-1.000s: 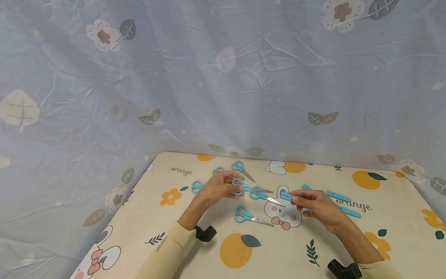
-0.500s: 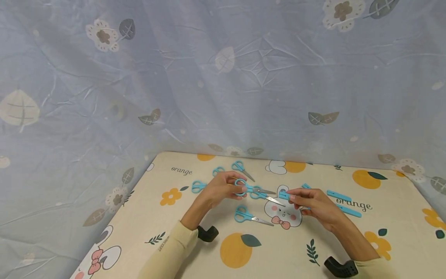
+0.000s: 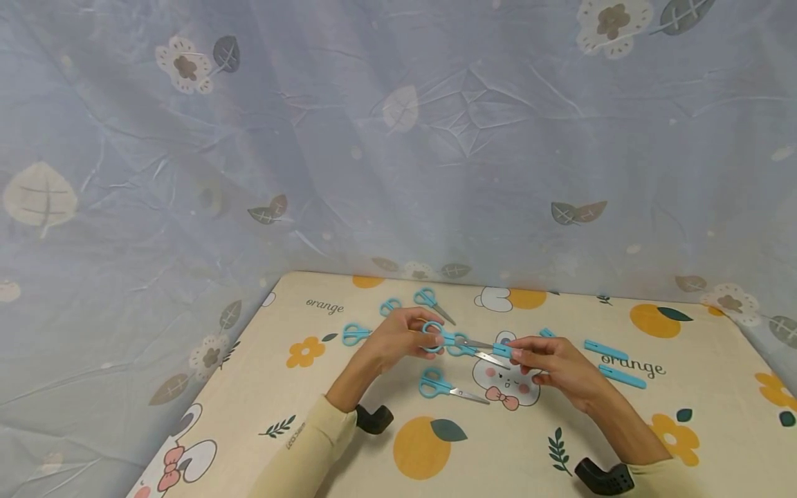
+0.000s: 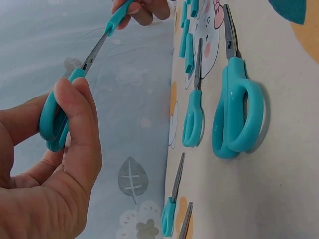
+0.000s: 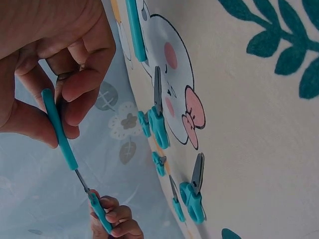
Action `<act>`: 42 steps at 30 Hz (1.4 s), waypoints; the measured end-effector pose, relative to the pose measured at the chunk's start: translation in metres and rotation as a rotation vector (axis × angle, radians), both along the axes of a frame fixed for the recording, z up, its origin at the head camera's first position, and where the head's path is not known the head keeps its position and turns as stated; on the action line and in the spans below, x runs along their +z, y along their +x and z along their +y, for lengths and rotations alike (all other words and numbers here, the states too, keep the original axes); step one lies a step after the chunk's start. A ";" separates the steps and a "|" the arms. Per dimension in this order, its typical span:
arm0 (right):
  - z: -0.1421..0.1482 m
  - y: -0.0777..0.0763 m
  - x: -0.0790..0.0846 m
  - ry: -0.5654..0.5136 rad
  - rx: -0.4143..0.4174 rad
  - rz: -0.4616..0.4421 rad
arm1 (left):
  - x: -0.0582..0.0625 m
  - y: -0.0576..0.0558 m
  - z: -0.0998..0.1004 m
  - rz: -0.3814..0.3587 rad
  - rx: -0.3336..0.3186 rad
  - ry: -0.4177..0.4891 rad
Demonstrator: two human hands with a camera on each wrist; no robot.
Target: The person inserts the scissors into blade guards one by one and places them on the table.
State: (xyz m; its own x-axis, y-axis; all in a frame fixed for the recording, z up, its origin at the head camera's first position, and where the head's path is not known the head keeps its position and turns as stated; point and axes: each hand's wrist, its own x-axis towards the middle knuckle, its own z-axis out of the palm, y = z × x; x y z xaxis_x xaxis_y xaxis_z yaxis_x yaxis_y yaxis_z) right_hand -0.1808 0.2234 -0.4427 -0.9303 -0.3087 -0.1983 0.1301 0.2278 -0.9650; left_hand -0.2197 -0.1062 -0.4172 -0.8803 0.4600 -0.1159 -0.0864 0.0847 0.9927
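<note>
My left hand (image 3: 398, 340) pinches the light-blue handle of a pair of scissors (image 3: 434, 337), raised above the table with its metal blades pointing right. Between thumb and fingers my right hand (image 3: 563, 365) holds a light-blue blade cover (image 3: 503, 350). The tip of the blades meets the cover's near end, and both wrist views show the scissors (image 4: 56, 119) and cover (image 5: 61, 134) in one line. Most of the blade length is still bare. Below the hands, two more pairs of scissors (image 3: 436, 382) lie on the table with uncovered blades.
Further scissors (image 3: 426, 297) lie at the back and left, some partly behind the left hand. Several loose blue blade covers (image 3: 606, 349) lie right of and behind the right hand. A patterned cloth covers the table (image 3: 349, 429); a grey-blue curtain (image 3: 398, 173) hangs behind it.
The left hand has moved slightly right with the scissors, and the right hand slightly left with the cover. The gap between blade tip and cover has closed.
</note>
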 end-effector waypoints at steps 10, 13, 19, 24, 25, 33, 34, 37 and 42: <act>-0.003 0.000 0.001 -0.028 0.028 0.005 | 0.003 0.002 0.004 0.009 -0.004 0.001; -0.003 -0.001 0.001 -0.028 0.028 0.001 | 0.002 0.002 0.005 0.006 -0.003 0.001; -0.004 -0.001 0.000 -0.040 0.033 -0.001 | 0.000 0.000 0.008 0.017 -0.021 0.007; -0.005 -0.001 0.000 -0.053 0.041 0.000 | -0.001 0.001 0.010 0.017 -0.035 0.015; -0.005 -0.001 0.000 -0.054 0.046 0.003 | -0.001 0.002 0.010 0.014 -0.037 0.017; -0.007 -0.001 -0.002 -0.075 0.060 0.002 | -0.004 0.002 0.013 -0.012 -0.049 0.049; -0.007 -0.001 -0.002 -0.078 0.063 0.005 | -0.005 0.002 0.014 -0.016 -0.048 0.053; -0.008 -0.001 -0.003 -0.081 0.080 0.022 | -0.005 0.003 0.016 -0.026 -0.042 0.063; -0.008 -0.001 -0.005 -0.077 0.083 0.034 | -0.006 0.003 0.019 -0.022 -0.027 0.074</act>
State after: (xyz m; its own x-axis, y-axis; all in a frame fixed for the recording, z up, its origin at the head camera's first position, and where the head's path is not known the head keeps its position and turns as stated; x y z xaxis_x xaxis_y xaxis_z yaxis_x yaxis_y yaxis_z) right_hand -0.1816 0.2150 -0.4474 -0.9067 -0.3979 -0.1400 0.0808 0.1619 -0.9835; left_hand -0.2167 -0.0873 -0.4234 -0.8653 0.4913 -0.0998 -0.1067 0.0140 0.9942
